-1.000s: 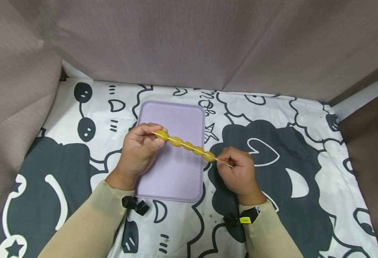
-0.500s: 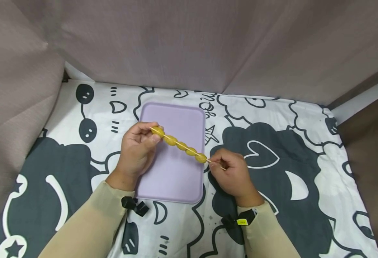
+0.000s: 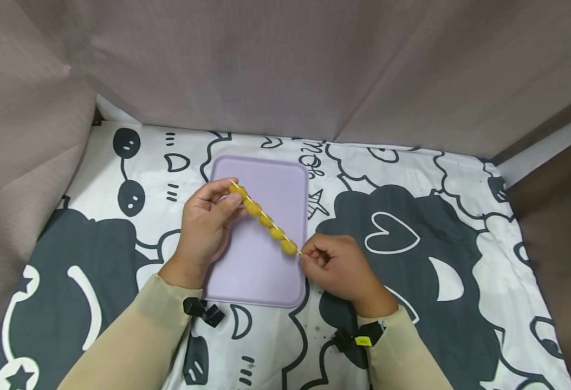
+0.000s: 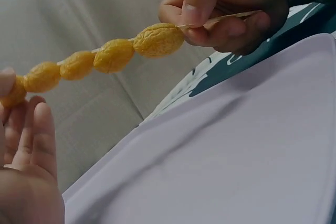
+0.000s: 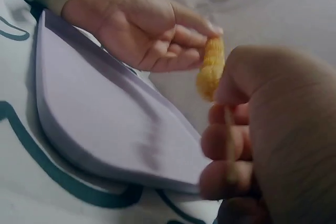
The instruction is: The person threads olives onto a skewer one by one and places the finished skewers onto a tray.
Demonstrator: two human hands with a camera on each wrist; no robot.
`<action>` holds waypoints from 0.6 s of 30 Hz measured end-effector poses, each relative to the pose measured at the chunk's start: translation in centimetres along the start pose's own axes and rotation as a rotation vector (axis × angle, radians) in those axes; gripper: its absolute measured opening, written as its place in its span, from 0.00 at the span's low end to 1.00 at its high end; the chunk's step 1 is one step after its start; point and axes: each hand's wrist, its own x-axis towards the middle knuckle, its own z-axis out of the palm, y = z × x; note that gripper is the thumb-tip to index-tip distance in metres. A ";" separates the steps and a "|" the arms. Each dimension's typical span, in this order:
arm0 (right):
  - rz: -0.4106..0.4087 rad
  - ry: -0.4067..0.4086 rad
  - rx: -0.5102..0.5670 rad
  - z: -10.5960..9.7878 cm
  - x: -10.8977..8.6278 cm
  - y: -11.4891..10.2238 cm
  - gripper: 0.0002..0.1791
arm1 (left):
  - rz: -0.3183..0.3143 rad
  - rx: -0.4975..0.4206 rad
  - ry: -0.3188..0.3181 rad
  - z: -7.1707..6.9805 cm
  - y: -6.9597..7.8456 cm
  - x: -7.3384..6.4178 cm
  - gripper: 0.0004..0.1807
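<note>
Several yellow, wrinkled oval fruit-like pieces [image 3: 266, 220] are threaded in a row on a thin wooden skewer [image 4: 231, 17]. The person's left hand [image 3: 202, 233] pinches the end piece between thumb and fingers, at the upper left. At the lower right, the right hand [image 3: 341, 268] grips the bare end of the skewer, most of which its fingers cover in the head view. In the left wrist view the nearest large piece [image 4: 158, 40] sits just beyond the right fingertips. The skewer is held slanting above a lilac tray [image 3: 261, 279].
The tray lies on a white and dark grey patterned cloth [image 3: 266, 330]. A grey-brown fabric wall [image 3: 285, 65] rises behind the table and along its left side. A brown panel [image 3: 558, 233] stands at the right.
The right hand has moved left and slightly down, bringing its end of the skewer over the tray's right edge. The skewer slants more steeply; the left hand has shifted slightly up and left.
</note>
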 end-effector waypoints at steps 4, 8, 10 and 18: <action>0.054 -0.084 -0.049 0.2 0.2 -0.9 0.12 | -0.088 0.077 0.085 0.0 -0.1 0.3 0.15; 0.116 -0.144 -0.094 0.4 0.4 -1.6 0.12 | -0.213 0.183 0.146 -0.3 -0.4 0.8 0.20; 0.148 -0.161 -0.103 0.6 0.5 -2.0 0.11 | -0.275 0.233 0.149 -0.4 -0.4 1.0 0.23; 0.271 -0.166 -0.081 1.5 0.6 -3.1 0.11 | -0.361 0.267 0.088 -0.4 -0.4 0.9 0.28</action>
